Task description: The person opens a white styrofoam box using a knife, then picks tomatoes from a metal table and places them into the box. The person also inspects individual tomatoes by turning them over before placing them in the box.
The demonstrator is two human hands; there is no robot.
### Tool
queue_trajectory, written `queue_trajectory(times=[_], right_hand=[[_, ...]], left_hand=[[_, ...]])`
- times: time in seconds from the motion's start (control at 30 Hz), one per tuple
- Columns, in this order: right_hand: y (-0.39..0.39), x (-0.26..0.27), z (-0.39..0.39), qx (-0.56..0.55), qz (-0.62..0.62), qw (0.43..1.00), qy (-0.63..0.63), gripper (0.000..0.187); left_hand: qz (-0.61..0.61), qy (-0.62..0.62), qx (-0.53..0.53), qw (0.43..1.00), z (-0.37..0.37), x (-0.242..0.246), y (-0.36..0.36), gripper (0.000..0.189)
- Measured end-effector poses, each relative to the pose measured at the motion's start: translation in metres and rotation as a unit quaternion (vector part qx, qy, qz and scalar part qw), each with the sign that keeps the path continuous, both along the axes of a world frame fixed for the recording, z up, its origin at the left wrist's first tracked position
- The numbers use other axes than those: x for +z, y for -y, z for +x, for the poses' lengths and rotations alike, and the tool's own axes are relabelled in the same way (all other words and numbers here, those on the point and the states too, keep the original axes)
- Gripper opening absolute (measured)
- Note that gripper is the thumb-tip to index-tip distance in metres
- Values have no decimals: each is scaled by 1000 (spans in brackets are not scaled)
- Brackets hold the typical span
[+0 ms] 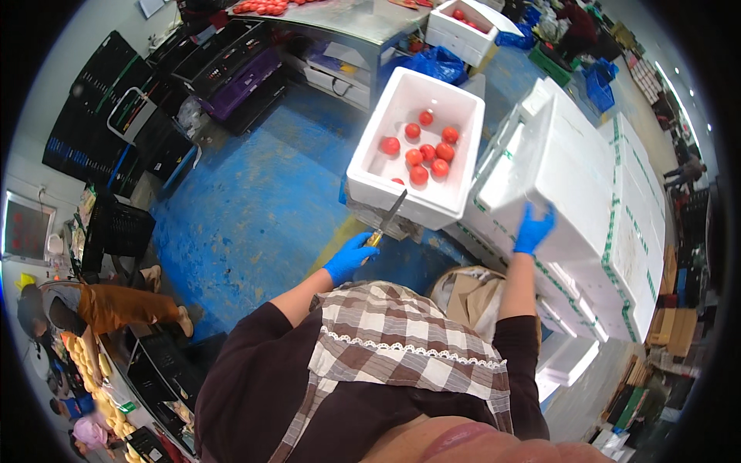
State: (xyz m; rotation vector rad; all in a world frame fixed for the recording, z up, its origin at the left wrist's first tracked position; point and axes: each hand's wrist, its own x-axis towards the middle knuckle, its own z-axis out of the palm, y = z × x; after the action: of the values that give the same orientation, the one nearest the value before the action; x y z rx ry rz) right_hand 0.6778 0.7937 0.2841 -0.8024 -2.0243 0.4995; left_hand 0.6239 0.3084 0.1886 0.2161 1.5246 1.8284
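Note:
My left hand [351, 258], in a blue glove, is closed around the yellowish handle of a knife [394, 209]. The blade points up and away, its tip at the near rim of an open white styrofoam box [376, 184]. Several red tomatoes [426, 152] lie spread over the floor of that box. My right hand [534, 229], also blue-gloved, has its fingers apart against the near side of another white styrofoam box [570, 168] on the right. Whether it grips that box I cannot tell.
Taped styrofoam boxes [642, 231] are stacked at the right. A sack-like container [472, 295] stands close in front of me. A metal table [347, 20] is at the far side, black crates [92, 110] at the left. A person in brown trousers [124, 309] bends at the lower left.

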Motion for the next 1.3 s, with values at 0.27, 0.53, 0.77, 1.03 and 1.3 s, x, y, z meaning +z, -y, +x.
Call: queue_trajectory(times=[0.27, 0.53, 0.77, 1.03, 1.3], right_hand=[[-168, 36, 47, -445, -345, 826, -18, 135], [-241, 17, 119, -274, -495, 796, -216, 89], [-239, 4, 142, -323, -468, 765, -303, 82], [-194, 18, 141, -247, -459, 745, -417, 76], [-175, 17, 114, -145, -489, 759, -404, 61]], left_hand=[[-15, 20, 145, 989, 10, -5, 33, 41], [-33, 38, 198, 979, 4, -40, 31, 40], [-36, 68, 225, 971, 10, -45, 21, 41], [8, 32, 211, 977, -21, -30, 14, 33], [28, 44, 181, 982, -24, -32, 11, 26]])
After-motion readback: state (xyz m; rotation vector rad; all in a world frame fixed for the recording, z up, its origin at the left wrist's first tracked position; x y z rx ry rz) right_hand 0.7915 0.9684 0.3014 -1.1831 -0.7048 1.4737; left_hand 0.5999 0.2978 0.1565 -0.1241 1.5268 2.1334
